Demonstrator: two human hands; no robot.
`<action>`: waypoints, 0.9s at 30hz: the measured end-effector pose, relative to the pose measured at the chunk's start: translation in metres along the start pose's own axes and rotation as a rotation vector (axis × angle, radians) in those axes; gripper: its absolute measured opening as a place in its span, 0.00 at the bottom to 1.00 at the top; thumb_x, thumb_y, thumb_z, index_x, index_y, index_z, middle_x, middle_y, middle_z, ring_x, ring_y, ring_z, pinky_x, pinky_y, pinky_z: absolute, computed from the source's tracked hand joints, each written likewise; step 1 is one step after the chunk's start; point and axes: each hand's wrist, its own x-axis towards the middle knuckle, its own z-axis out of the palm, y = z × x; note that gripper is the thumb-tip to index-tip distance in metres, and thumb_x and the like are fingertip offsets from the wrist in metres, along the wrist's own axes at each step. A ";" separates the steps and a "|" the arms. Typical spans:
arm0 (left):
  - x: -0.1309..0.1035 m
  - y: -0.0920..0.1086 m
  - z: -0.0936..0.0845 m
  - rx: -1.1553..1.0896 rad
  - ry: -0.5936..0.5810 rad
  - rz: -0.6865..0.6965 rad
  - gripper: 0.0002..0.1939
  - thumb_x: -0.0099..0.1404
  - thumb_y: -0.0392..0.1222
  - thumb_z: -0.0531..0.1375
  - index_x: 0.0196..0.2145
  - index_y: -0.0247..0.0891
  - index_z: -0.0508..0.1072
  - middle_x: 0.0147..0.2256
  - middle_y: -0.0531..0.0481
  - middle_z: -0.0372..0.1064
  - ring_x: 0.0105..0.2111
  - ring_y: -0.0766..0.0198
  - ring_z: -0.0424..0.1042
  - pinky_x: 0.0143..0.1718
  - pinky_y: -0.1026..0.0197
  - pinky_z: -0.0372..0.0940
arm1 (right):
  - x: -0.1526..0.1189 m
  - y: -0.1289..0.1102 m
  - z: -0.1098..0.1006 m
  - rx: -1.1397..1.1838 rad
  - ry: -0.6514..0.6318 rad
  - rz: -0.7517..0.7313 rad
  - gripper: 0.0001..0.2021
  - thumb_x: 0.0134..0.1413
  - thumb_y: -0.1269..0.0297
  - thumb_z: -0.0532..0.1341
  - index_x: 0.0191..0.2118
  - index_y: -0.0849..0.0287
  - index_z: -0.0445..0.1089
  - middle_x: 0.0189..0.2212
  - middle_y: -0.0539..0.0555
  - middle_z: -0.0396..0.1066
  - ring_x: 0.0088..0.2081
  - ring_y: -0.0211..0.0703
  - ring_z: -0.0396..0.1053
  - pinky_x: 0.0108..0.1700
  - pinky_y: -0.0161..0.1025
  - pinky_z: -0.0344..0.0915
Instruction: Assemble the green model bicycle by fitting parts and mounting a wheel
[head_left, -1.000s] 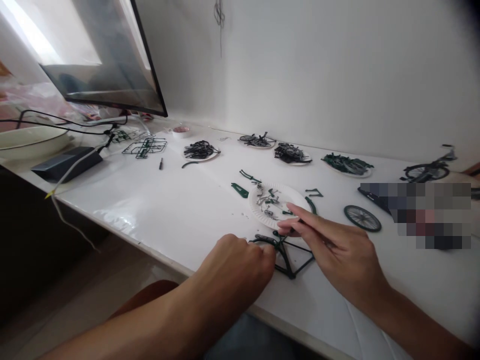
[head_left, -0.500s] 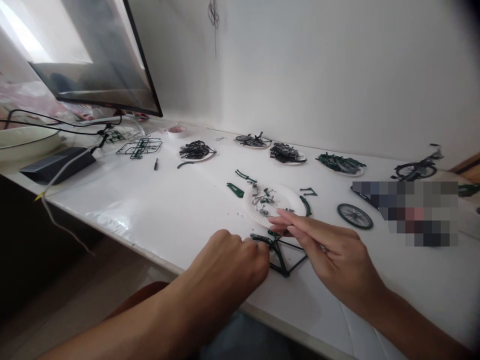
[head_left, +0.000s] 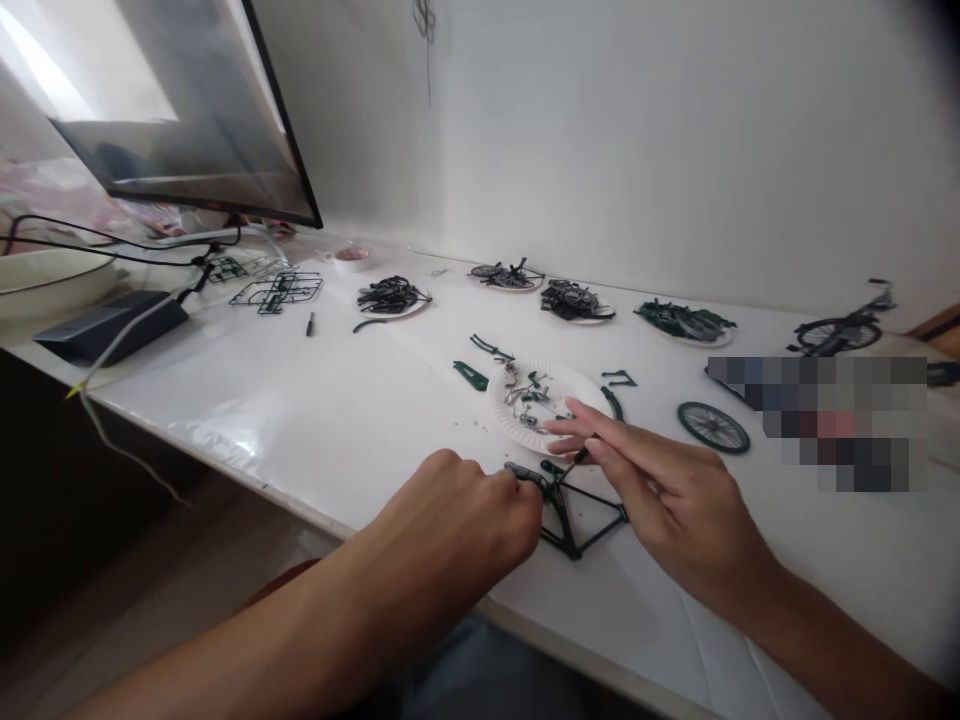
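My left hand (head_left: 480, 505) is closed in a fist around one end of a dark green model bicycle frame (head_left: 571, 545), just above the table's front edge. Opposite it, my right hand (head_left: 660, 480) pinches a small screwdriver (head_left: 579, 458) between thumb and finger, its other fingers stretched out. The thin shaft slants down to the frame; its tip cannot be made out. Behind the hands lies a white paper plate (head_left: 499, 410) holding small grey and green parts. A green fender (head_left: 612, 402) rests against its right rim, and a flat green piece (head_left: 470, 376) lies to its left.
A spoked wheel (head_left: 714, 428) lies to the right. Along the wall stand plates of black parts (head_left: 394, 295) and green parts (head_left: 686, 320), plus an assembled model bicycle (head_left: 840, 330). At left are a monitor (head_left: 202, 130), part sprues (head_left: 277, 292) and another small screwdriver (head_left: 310, 324).
My right hand has shifted slightly right and turned, and the screwdriver shows more clearly between its fingers. My left hand keeps its grip on the frame. The view has moved a little.
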 end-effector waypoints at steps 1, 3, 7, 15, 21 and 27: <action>0.000 0.000 0.001 0.002 0.001 0.007 0.11 0.64 0.25 0.57 0.29 0.39 0.64 0.27 0.54 0.67 0.19 0.61 0.60 0.19 0.56 0.42 | -0.001 0.000 -0.001 0.003 -0.009 -0.012 0.20 0.65 0.75 0.57 0.60 0.56 0.69 0.48 0.50 0.79 0.45 0.36 0.79 0.51 0.33 0.74; 0.000 -0.001 0.002 0.006 0.004 0.025 0.11 0.64 0.26 0.57 0.29 0.39 0.64 0.27 0.54 0.67 0.19 0.61 0.60 0.19 0.55 0.41 | 0.000 -0.001 -0.002 -0.001 0.015 -0.020 0.17 0.64 0.74 0.59 0.56 0.56 0.72 0.45 0.49 0.80 0.43 0.34 0.79 0.51 0.30 0.74; 0.000 -0.002 0.004 0.014 0.013 0.026 0.11 0.64 0.25 0.56 0.29 0.39 0.64 0.27 0.54 0.67 0.19 0.60 0.61 0.19 0.55 0.42 | 0.004 -0.005 -0.002 -0.077 0.103 -0.042 0.10 0.60 0.71 0.65 0.46 0.56 0.78 0.38 0.48 0.82 0.37 0.34 0.80 0.45 0.29 0.75; 0.001 0.001 -0.003 -0.031 -0.079 -0.010 0.12 0.59 0.21 0.57 0.30 0.38 0.66 0.29 0.53 0.71 0.22 0.59 0.68 0.20 0.56 0.47 | 0.003 -0.007 -0.002 -0.093 0.080 -0.084 0.13 0.62 0.74 0.62 0.50 0.59 0.76 0.40 0.49 0.82 0.40 0.35 0.80 0.46 0.31 0.76; 0.000 0.001 -0.001 -0.042 -0.059 -0.001 0.11 0.61 0.22 0.56 0.31 0.38 0.67 0.30 0.53 0.71 0.22 0.59 0.68 0.20 0.56 0.48 | 0.004 -0.004 -0.004 0.011 0.041 0.026 0.12 0.64 0.73 0.61 0.51 0.57 0.75 0.39 0.47 0.82 0.37 0.34 0.80 0.46 0.30 0.76; 0.003 0.001 0.001 -0.045 -0.028 -0.002 0.11 0.61 0.23 0.57 0.31 0.38 0.68 0.28 0.54 0.70 0.20 0.60 0.67 0.19 0.56 0.47 | 0.007 -0.002 -0.006 -0.200 0.135 -0.020 0.07 0.61 0.69 0.64 0.43 0.58 0.78 0.31 0.48 0.82 0.31 0.36 0.80 0.35 0.30 0.76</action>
